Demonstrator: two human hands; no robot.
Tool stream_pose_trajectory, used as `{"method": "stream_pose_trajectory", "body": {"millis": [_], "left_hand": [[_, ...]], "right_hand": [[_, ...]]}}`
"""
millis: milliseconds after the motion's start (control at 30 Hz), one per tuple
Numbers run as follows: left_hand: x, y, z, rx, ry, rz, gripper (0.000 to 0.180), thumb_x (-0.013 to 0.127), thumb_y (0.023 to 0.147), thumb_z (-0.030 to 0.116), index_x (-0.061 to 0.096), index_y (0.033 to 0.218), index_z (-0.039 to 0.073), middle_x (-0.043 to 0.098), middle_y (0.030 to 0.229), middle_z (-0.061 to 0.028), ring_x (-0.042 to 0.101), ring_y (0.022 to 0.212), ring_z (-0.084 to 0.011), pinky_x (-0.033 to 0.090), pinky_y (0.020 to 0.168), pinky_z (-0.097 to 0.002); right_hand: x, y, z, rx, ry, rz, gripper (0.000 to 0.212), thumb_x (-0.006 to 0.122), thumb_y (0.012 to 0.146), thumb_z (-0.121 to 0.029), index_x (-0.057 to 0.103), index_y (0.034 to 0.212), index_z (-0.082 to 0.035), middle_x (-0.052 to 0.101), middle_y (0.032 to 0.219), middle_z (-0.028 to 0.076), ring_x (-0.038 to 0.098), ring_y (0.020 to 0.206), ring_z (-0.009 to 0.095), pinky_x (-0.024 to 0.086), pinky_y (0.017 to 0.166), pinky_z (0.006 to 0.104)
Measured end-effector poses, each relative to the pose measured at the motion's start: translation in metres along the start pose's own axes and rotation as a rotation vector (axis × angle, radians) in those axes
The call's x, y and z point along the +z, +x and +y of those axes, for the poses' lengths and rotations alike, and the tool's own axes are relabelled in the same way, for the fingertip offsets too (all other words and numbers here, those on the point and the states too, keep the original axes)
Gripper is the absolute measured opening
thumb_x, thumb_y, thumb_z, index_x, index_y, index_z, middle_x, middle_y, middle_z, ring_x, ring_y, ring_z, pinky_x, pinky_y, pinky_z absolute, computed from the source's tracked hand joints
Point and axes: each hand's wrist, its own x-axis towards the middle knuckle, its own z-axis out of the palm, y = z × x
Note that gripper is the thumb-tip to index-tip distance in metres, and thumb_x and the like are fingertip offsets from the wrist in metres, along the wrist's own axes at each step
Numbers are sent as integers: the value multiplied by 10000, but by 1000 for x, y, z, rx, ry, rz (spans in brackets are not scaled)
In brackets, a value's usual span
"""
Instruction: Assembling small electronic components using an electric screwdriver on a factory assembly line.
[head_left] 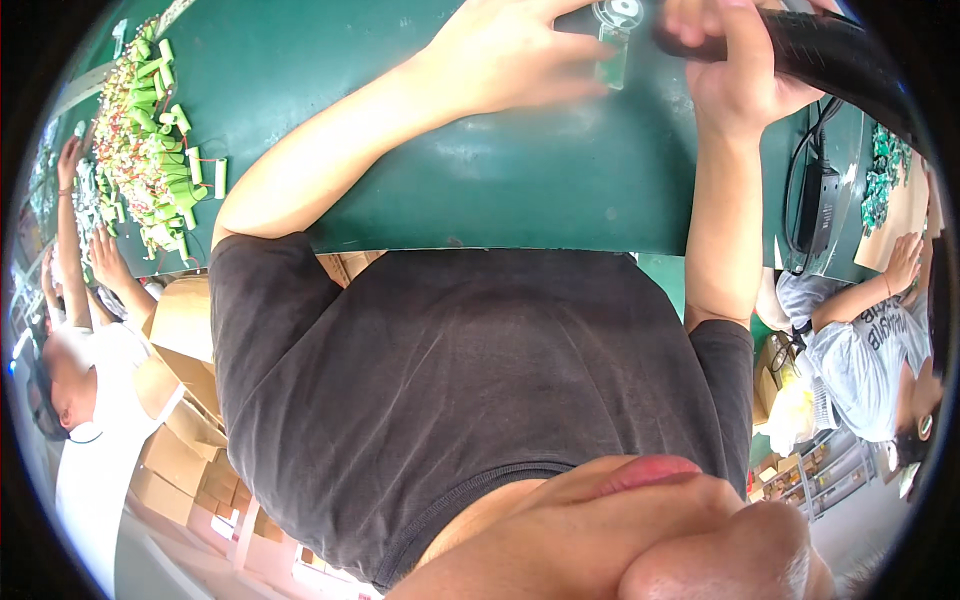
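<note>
Now the left hand (pixel 515 52) spreads its fingers loosely at a small clear piece with a round white-centred end (pixel 620 12), up by the top edge over the green table (pixel 480 185); blur hides whether they touch it. Over on the right, the right hand (pixel 745 88) wraps firmly around a black cylindrical tool (pixel 815 45), its tip just beside the piece. Looks like a lining-up step, and the next move calls for steadying that piece.
</note>
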Motion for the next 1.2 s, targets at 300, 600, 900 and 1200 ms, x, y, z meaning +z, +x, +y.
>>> {"method": "stream_pose_trajectory", "body": {"millis": [300,600,900,1200], "left_hand": [[1,-2,-2,-12,-24,16,305,835,746,245,771,978,59,559,1367,-200,598,1117,-347,523,944,-406],[3,3,-5,-20,-98,24,327,846,733,237,755,995,64,548,1327,-178,587,1095,-354,512,953,-433],[-34,30,-50,-253,144,123,383,801,729,232,653,1040,63,572,1188,-208,566,1119,-393,484,993,-449],[-65,66,-219,-312,359,95,644,796,804,380,565,1307,50,601,1284,-223,548,1221,-395,437,1052,-454]], "right_hand": [[-5,-5,18,-79,40,-107,463,593,964,54,355,1348,-47,510,657,55,487,500,150,452,518,301],[-3,-9,18,-25,-113,-128,453,626,938,59,365,1293,-46,533,710,63,494,519,122,435,517,254],[-5,-17,4,38,45,24,484,586,928,96,335,1318,-45,523,694,57,495,514,135,440,490,279],[-5,-22,13,180,-37,8,487,654,895,110,424,1309,-4,587,735,45,552,552,102,448,515,238]]}}
